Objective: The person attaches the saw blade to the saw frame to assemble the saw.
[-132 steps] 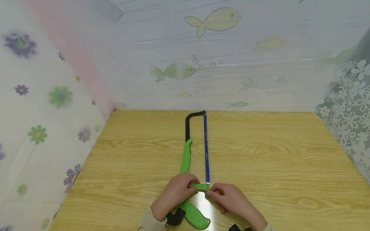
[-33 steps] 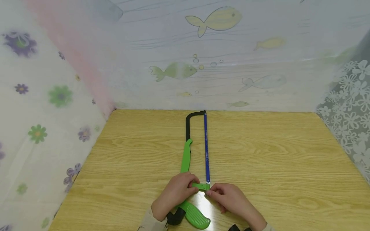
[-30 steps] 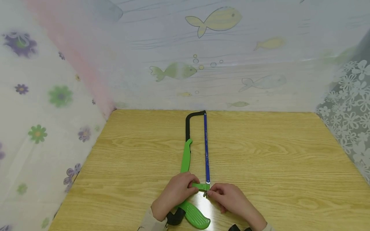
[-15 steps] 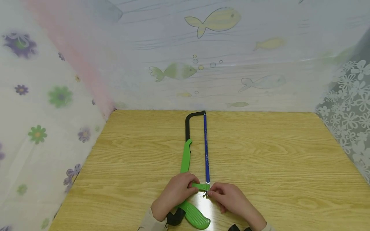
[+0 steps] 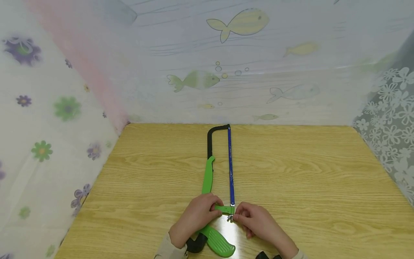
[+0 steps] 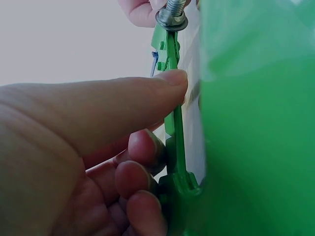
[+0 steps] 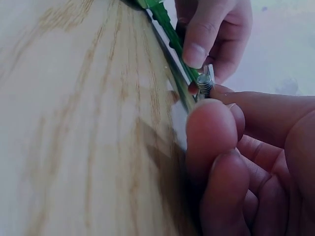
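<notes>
A hacksaw (image 5: 207,176) with a green and black frame lies on the table, its blue blade (image 5: 231,165) running along the right side. My left hand (image 5: 199,214) holds the green crosspiece (image 5: 225,209) at the blade's near end; in the left wrist view the thumb (image 6: 142,96) presses one side and curled fingers the other. At the end of that crosspiece sits a metal wing nut (image 5: 230,218) on a threaded screw (image 7: 204,84). Thumb and fingertips of my right hand (image 5: 258,222) pinch the wing nut from the right. The green handle (image 5: 220,243) points toward me.
The wood-grain table (image 5: 300,172) stretches to both sides of the saw. Behind it hangs a fish-patterned sheet (image 5: 245,90), with a flowered sheet (image 5: 55,136) on the left. Black wrist straps (image 5: 197,244) show at the bottom edge.
The wing nut has turned and its wings show at a different angle. My right fingers have shifted slightly around it. My left hand and the hacksaw stay in place.
</notes>
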Demonstrator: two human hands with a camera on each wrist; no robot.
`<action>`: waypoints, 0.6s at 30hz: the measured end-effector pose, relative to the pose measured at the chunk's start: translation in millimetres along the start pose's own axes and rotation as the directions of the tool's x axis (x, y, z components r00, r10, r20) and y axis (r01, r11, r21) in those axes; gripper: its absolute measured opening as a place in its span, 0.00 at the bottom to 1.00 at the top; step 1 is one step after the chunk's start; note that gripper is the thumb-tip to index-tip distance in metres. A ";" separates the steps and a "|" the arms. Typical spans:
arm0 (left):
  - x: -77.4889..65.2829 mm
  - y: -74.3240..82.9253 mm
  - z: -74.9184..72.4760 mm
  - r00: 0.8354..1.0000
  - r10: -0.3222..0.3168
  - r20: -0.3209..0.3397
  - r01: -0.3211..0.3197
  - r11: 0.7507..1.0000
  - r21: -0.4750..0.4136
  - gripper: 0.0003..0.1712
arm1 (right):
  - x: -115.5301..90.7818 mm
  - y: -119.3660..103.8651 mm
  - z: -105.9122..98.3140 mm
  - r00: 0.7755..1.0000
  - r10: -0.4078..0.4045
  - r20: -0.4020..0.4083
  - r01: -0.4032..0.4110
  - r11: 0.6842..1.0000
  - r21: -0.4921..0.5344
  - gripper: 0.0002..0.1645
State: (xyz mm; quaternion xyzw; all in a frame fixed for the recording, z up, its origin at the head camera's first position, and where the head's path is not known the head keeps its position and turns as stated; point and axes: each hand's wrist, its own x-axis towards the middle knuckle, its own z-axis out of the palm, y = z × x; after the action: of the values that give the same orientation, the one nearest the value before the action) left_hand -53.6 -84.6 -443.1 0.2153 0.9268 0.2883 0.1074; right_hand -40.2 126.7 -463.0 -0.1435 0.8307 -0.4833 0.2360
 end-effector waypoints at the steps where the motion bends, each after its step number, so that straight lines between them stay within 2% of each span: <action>1: 0.0 0.0 0.0 1.000 0.000 0.000 0.000 1.000 0.000 0.07 | 0.0 0.4 -0.1 1.000 -0.003 0.001 0.003 1.000 0.003 0.13; 18: 0.1 -0.7 -0.3 1.000 -0.010 0.009 0.010 1.000 -0.002 0.06 | 0.0 0.6 -1.0 1.000 0.000 0.017 0.000 1.000 -0.015 0.15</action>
State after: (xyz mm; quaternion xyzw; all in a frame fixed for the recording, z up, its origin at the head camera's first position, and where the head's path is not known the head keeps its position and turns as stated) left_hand -54.0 -85.3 -443.4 0.2117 0.9272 0.2876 0.1132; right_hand -40.7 127.8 -463.1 -0.1492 0.8323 -0.4759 0.2419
